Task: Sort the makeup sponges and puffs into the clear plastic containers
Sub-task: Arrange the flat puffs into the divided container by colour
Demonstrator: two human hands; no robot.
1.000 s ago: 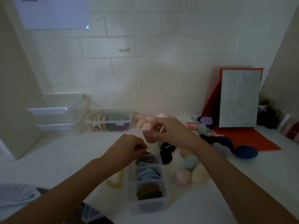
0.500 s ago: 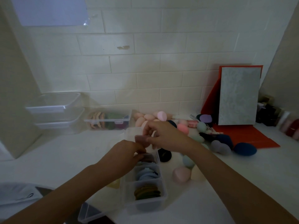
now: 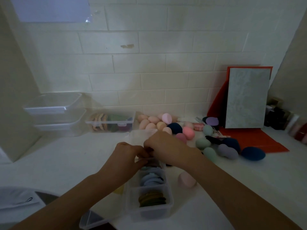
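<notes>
A clear divided container (image 3: pixel 150 213) stands in front of me with its lid (image 3: pixel 141 135) open at the back. Olive puffs (image 3: pixel 152 199) fill the near compartment and blue puffs (image 3: pixel 152 179) the middle one. Both hands meet over the far compartment. My right hand (image 3: pixel 167 149) pinches a mauve puff (image 3: pixel 149 149), nearly all hidden, down at that compartment. My left hand (image 3: pixel 128 155) curls its fingers into the same compartment on the mauve puffs stored there. Loose sponges lie to the right: a pink one (image 3: pixel 186 180), a green one (image 3: pixel 201 143) and a lilac one (image 3: pixel 227 151).
Peach sponges (image 3: pixel 149 123) and a navy sponge (image 3: pixel 174 127) lie by the tiled wall. A closed clear box of puffs (image 3: pixel 111 123) and stacked empty tubs (image 3: pixel 54 112) sit at back left. A red folder with a grey board (image 3: pixel 247 100) leans at right. Another clear lid (image 3: pixel 89 221) lies near my left arm.
My right hand has brought the mauve puff down from above the container to the far compartment, next to my left hand. The camera has tilted slightly downward.
</notes>
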